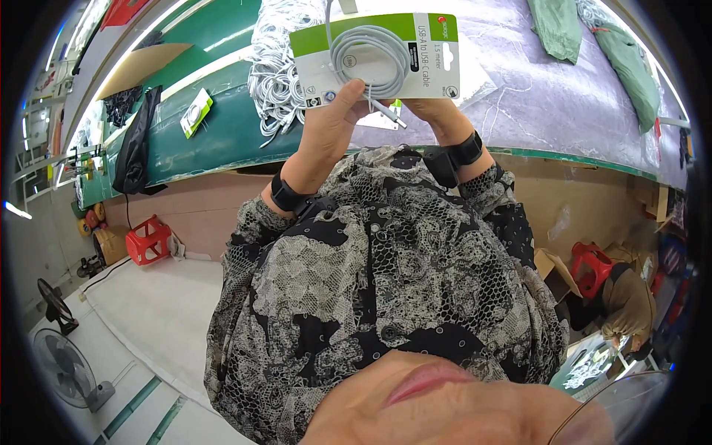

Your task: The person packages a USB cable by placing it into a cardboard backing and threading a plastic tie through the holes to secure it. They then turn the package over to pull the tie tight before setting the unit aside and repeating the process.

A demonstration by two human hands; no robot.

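My left hand (330, 122) grips the lower left edge of a green-and-white packaging card (437, 67), thumb on its front. A coiled white cable (368, 58) lies against the card, and its plug ends stick out below. My right hand (437, 119) holds the card from beneath on the right, mostly hidden behind it. Both wrists wear black bands. The card is held up over the green workbench (222, 133).
A pile of loose white cables (278, 74) lies on the bench behind the card, with another packaged cable (196, 111) to the left. Green bags (630, 63) rest on a plastic sheet at right. Red stools (148, 239) and fans (63, 363) stand on the floor. Another person (630, 300) crouches at lower right.
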